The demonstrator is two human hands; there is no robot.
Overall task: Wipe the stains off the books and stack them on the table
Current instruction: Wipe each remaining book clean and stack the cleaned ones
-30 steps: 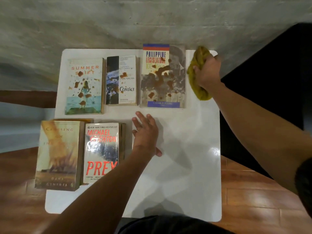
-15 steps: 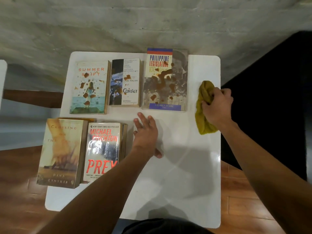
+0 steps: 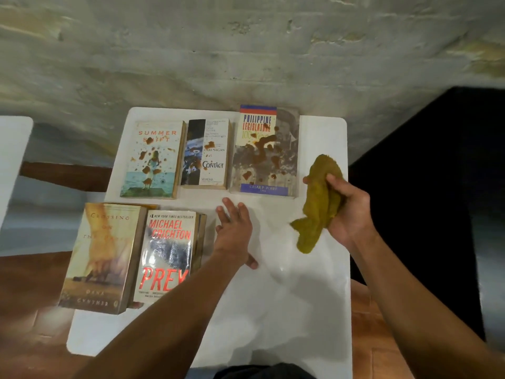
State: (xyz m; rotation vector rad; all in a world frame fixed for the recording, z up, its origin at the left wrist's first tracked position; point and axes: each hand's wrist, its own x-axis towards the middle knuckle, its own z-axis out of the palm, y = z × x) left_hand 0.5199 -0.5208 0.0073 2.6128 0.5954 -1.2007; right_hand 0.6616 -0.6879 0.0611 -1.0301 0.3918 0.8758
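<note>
Books: five are lying face up on the white table, three along the upper row and two at lower left.
Stained books: Summer Shift, Contact and Philippine Legislature are showing brown splotches across their covers in the upper middle of the frame.
Lower books: the Dana Gynther novel and Prey are sitting side by side, touching.
Cloth: one mustard-yellow rag is hanging at centre right.
Right hand: is gripping the rag, fingers curled round it.
Left hand: is resting flat on the table, fingers spread, just beside Prey.
Room: a rough grey wall is filling the top; wooden floor is showing at the lower corners.
</note>
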